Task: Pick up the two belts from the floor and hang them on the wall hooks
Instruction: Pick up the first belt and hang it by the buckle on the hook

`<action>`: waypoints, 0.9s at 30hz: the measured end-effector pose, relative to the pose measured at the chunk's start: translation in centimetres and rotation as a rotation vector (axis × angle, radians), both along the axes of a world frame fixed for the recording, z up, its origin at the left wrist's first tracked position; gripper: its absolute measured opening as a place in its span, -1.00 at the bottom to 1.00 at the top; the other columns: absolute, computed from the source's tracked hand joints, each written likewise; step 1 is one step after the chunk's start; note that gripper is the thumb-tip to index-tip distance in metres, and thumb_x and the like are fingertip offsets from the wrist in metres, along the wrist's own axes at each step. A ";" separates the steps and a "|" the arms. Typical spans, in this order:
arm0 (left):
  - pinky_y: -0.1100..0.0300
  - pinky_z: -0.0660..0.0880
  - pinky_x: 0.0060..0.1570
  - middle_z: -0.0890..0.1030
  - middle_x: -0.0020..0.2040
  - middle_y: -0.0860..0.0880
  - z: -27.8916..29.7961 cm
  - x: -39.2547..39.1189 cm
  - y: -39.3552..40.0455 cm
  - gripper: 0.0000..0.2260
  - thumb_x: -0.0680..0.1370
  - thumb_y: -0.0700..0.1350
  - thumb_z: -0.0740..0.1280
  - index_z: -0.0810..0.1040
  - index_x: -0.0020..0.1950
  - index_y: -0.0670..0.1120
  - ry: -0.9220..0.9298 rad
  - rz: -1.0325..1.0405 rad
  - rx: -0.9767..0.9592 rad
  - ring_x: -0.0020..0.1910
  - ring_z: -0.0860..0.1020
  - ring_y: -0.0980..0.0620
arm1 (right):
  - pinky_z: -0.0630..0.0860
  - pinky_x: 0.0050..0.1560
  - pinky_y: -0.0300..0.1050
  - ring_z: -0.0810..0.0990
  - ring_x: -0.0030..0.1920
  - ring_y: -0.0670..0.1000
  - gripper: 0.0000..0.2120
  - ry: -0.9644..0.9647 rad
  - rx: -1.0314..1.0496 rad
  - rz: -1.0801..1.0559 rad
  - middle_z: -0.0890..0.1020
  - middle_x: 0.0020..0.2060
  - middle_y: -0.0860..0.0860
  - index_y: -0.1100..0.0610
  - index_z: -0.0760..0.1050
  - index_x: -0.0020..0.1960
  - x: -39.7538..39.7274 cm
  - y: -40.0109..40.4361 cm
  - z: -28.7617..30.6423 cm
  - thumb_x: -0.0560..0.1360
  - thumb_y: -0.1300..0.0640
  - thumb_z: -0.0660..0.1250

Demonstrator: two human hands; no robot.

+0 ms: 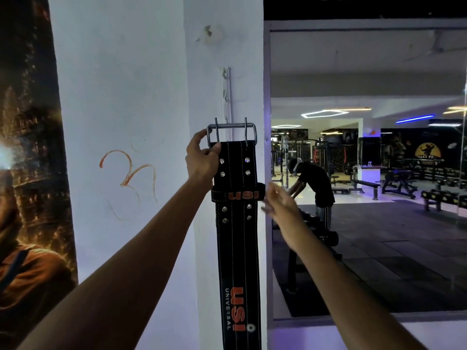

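Observation:
A wide black leather belt [237, 236] with orange lettering hangs straight down in front of the white pillar. Its steel buckle [231, 132] is at the top, level with the lower end of a white hook rail [225, 94] fixed to the pillar. My left hand [202, 157] grips the belt's top left corner right under the buckle. My right hand [278, 203] is blurred, fingers apart, just right of the belt's keeper loop and holding nothing. Only this one belt is in view.
A large dark poster [27, 173] covers the wall on the left. A big wall mirror [366, 173] to the right of the pillar shows the gym, benches, a dumbbell rack and a person bending forward.

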State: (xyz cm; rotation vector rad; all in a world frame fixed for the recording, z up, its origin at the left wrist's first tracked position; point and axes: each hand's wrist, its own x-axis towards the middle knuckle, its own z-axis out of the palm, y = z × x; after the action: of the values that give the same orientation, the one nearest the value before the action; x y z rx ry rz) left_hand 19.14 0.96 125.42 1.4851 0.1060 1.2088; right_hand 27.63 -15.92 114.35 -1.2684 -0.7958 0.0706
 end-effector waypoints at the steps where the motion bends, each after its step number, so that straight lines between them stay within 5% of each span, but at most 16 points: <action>1: -0.15 0.67 0.01 0.68 -0.20 -0.17 -0.2 0.0 0.0 -0.62 0.61 -0.21 0.35 0.49 0.39 0.06 -0.006 -0.008 -0.003 -0.24 0.63 -0.08 | 0.50 0.27 -0.04 0.56 0.22 0.00 -0.40 -0.039 0.026 -0.035 0.57 0.18 -0.04 0.04 0.36 0.44 -0.3 0.3 2.8 0.46 -0.15 0.34; 4: -0.13 0.67 0.04 0.70 -0.15 -0.18 -0.8 0.0 -0.6 -0.63 0.61 -0.22 0.36 0.49 0.40 0.03 -0.014 -0.039 0.001 -0.18 0.67 -0.11 | 0.56 0.10 -0.14 0.63 0.05 -0.09 -0.55 -0.118 0.008 -0.111 0.64 -0.05 -0.15 0.05 0.47 0.35 -1.1 1.7 8.3 0.52 -0.08 0.39; 8: -0.07 0.66 -0.03 0.71 -0.17 -0.15 -1.8 -0.2 -0.9 -0.64 0.62 -0.22 0.36 0.50 0.40 0.01 -0.006 -0.115 0.030 -0.20 0.67 -0.08 | 0.55 -0.40 -0.32 0.62 -0.16 -0.02 -0.78 -0.041 0.045 -0.183 0.65 -0.19 -0.05 0.13 0.58 0.10 -1.3 3.2 10.6 0.52 0.03 0.42; 11: -0.01 0.65 -0.04 0.74 -0.13 -0.13 -2.1 -0.7 -0.3 -0.67 0.62 -0.16 0.38 0.54 0.38 -0.02 -0.015 -0.131 0.082 -0.21 0.68 -0.03 | 0.49 -0.42 -0.39 0.57 -0.27 -0.10 -0.91 -0.058 0.080 -0.223 0.62 -0.26 -0.05 0.13 0.58 -0.02 -1.2 3.7 10.9 0.53 0.11 0.41; 15: 0.08 0.68 -0.12 0.76 -0.06 -0.13 -3.2 -1.7 -0.4 -0.79 0.63 -0.12 0.38 0.62 0.25 -0.08 -0.037 -0.167 0.175 -0.18 0.71 0.04 | 0.48 -0.37 -0.21 0.56 -0.28 -0.07 -0.94 -0.041 0.171 -0.219 0.63 -0.26 -0.06 0.08 0.56 -0.09 -1.7 4.4 11.7 0.52 0.13 0.43; 19: 0.25 0.55 -0.30 0.70 -0.27 0.10 -6.7 -1.8 -0.2 -0.80 0.67 -0.09 0.29 0.68 0.01 -0.13 0.004 -0.172 0.195 -0.31 0.63 0.17 | 0.41 -0.59 -0.26 0.49 -0.39 -0.05 -0.94 -0.033 0.208 -0.202 0.61 -0.30 -0.05 0.08 0.56 -0.07 -1.9 4.3 12.4 0.52 0.13 0.44; 23: 0.20 0.66 -0.04 0.76 -0.02 -0.05 -9.9 -1.9 0.5 -0.76 0.68 -0.07 0.28 0.69 0.17 -0.13 0.039 -0.253 0.091 -0.05 0.73 0.06 | 0.42 -0.59 -0.26 0.48 -0.42 -0.07 -0.95 -0.041 0.219 -0.213 0.61 -0.31 -0.05 0.07 0.57 -0.08 -1.3 4.3 12.1 0.51 0.14 0.44; 27: 0.13 0.66 -0.07 0.74 -0.19 0.00 -14.7 -1.3 1.3 -0.88 0.60 -0.18 0.41 0.70 -0.02 -0.21 0.227 -0.299 0.220 -0.14 0.70 0.10 | 0.44 -0.58 -0.24 0.49 -0.40 -0.08 -0.96 -0.025 0.221 -0.257 0.61 -0.30 -0.05 0.06 0.58 -0.07 -0.5 4.2 12.6 0.52 0.15 0.43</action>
State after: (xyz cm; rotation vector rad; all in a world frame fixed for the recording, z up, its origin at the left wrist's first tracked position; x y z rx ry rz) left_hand 17.88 2.28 110.77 1.7571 -0.0971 0.8287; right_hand 27.09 -11.76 126.93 -1.1524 -0.6375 -0.2354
